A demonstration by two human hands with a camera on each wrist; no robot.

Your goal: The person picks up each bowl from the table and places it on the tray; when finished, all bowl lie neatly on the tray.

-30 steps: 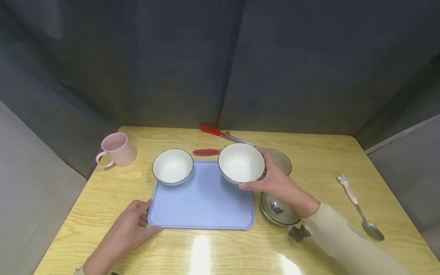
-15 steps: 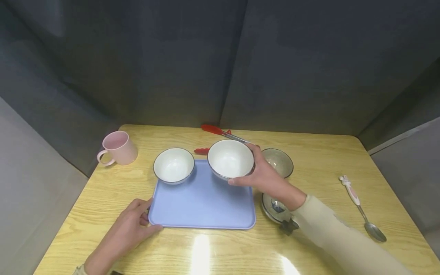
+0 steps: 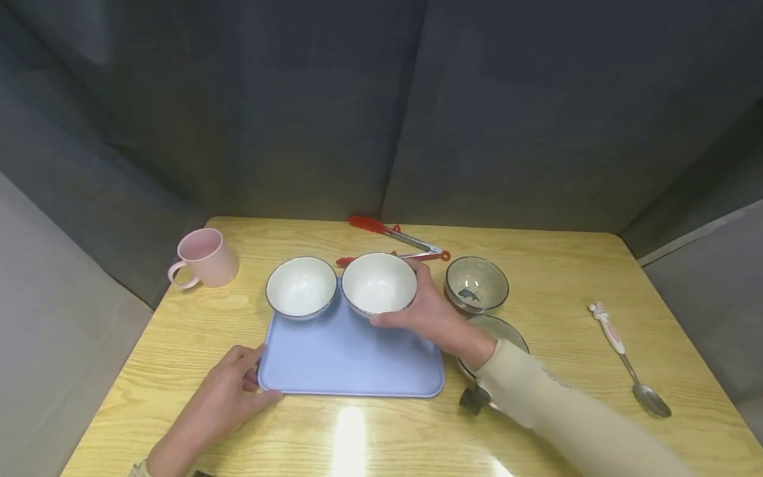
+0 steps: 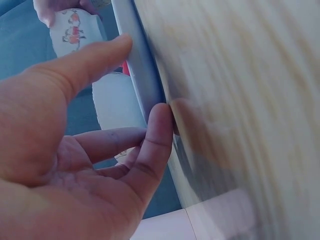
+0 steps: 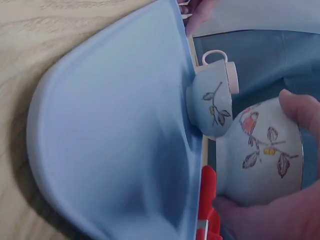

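Above the tray (image 3: 352, 364), the right hand (image 3: 430, 314) grips a bowl (image 3: 379, 283).

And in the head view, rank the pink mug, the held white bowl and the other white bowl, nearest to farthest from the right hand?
1. Held white bowl: gripped by the right hand.
2. Other white bowl: left of it, at the tray's far left corner.
3. Pink mug: farthest, on the table's left side.

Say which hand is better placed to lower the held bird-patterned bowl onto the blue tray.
The right hand, most likely: it grips the bird-patterned bowl just above the blue tray, while the left hand is at the tray's near left corner, touching its edge.
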